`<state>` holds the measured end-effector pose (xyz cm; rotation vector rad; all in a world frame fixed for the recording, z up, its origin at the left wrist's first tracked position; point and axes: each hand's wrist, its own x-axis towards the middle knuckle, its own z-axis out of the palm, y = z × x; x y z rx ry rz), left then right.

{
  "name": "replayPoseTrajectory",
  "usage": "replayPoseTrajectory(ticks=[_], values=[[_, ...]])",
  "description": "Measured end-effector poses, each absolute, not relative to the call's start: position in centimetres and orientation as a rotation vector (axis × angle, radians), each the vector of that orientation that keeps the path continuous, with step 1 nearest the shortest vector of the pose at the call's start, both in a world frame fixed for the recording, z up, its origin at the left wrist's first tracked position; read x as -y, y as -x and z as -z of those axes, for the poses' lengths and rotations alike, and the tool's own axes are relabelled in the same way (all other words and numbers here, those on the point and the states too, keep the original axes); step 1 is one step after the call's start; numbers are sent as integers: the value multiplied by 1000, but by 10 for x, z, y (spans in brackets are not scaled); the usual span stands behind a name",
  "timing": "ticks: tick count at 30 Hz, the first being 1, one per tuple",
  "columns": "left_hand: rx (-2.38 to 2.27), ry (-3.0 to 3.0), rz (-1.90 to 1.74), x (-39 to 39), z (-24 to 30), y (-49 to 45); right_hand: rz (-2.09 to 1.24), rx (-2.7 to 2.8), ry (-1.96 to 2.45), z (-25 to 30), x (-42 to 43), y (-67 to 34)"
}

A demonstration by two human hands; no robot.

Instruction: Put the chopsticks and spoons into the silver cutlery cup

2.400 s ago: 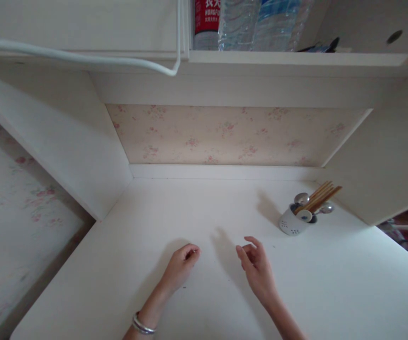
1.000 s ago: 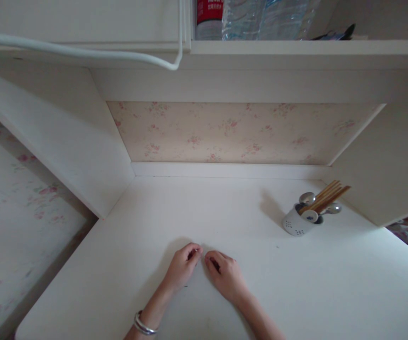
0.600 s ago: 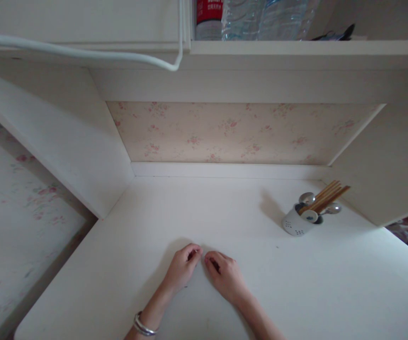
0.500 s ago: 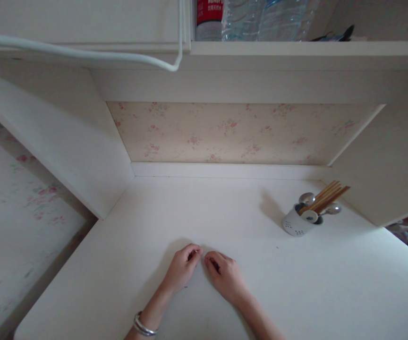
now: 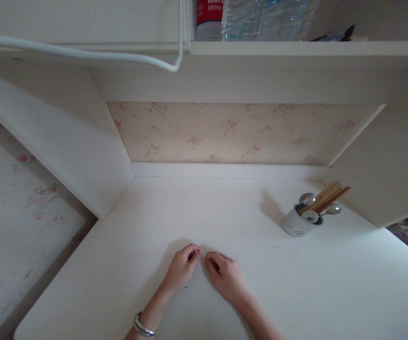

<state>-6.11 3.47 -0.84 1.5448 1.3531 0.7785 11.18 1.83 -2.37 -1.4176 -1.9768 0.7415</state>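
My left hand rests on the white desk near its front, fingers curled under into a loose fist, a silver bangle on the wrist. My right hand lies right beside it, fingers also curled, the fingertips of both hands almost touching. Nothing shows inside either hand. At the right rear of the desk stands a small white utensil cup, well away from both hands, holding wooden chopsticks and metal spoons.
Side panels wall the desk on the left and right, with floral wallpaper behind. An overhead shelf carries plastic water bottles. A white cable hangs at the upper left.
Since 2.4 s ago my right hand has slid left and curled its fingers beside my left hand. Over the last second both hands have stayed still.
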Motion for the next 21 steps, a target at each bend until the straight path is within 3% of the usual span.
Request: replayPoseTrajectory(ticks=[21], values=[[-1334, -1531, -800, -35, 10, 61, -767, 1981, 1433, 25, -19, -113]])
